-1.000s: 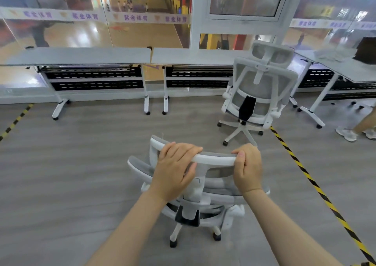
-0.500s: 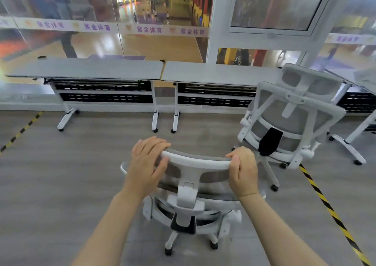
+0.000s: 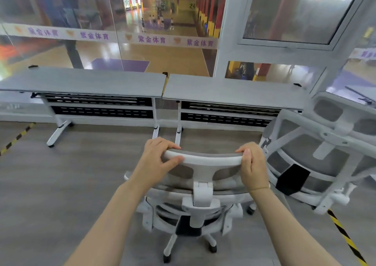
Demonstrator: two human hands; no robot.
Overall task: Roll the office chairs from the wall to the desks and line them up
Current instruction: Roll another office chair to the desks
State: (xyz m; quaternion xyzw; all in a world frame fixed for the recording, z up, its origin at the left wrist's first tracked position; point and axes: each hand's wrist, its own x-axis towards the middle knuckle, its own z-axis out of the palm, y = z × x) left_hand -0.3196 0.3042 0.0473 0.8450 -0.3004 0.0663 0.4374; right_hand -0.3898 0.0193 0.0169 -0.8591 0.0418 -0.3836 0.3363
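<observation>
The person's left hand [image 3: 157, 159] grasps the left end of the white plastic headrest bar of a white-framed, grey-mesh office chair [image 3: 200, 200], fingers curled over the top and thumb pressed along the near face. The right hand [image 3: 253, 166] grasps the right end of the same bar, fingers wrapped over it and thumb upright against its end. This chair stands at the centre of the view on the grey wood-grain floor [image 3: 61, 194], its back toward the person and its castor base showing below at 6 o'clock.

At 3 o'clock a second white-framed mesh office chair [image 3: 317, 155] with a black lumbar pad stands just beside the held one, tilted in the wide lens. At 12 o'clock two grey-topped desks on white legs sit end to end: the left desk [image 3: 85, 81] and the right desk [image 3: 230, 89], both against a glass wall [image 3: 162, 41]. Yellow-and-black hazard tape [image 3: 345, 237] runs across the floor at 4 o'clock.
</observation>
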